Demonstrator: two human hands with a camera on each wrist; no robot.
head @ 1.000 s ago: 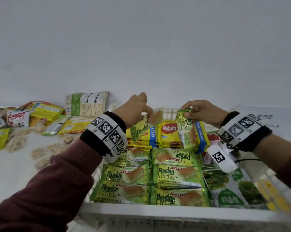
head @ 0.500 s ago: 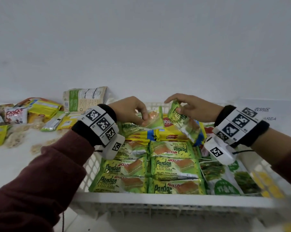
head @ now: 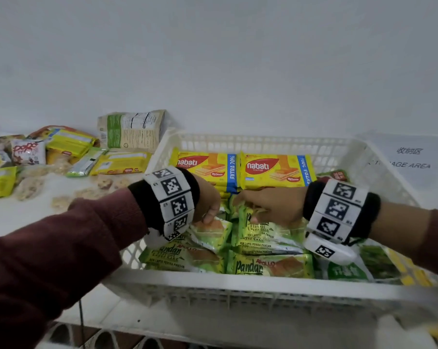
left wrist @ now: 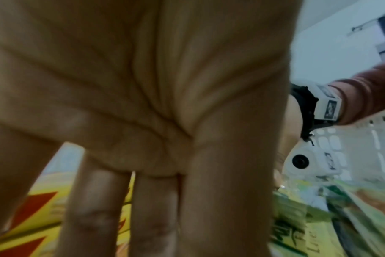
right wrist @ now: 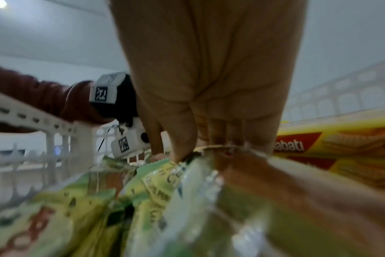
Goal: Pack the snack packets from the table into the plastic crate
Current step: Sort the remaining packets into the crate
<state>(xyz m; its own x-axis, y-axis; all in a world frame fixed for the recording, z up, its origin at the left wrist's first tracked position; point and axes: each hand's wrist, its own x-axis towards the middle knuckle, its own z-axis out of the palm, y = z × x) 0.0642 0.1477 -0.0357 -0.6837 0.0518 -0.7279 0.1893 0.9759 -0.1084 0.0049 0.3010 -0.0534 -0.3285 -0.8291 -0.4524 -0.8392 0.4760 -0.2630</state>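
Risk: right hand (head: 270, 205) pinches a green pandan packet (head: 265, 235) by its top edge, low in the crate (head: 238, 285); thin film could slip or land crooked on neighbours. Left hand (head: 208, 200): fingers straight, holding nothing I can see.

The left hand (head: 209, 201) hides its fingertips' contact; the green packet (right wrist: 187, 200) is blurred.

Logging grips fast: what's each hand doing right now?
Left hand: open, fingers straight, over the green Pandan packets.
Right hand: pinching the top edge of a Pandan cake packet in the crate.
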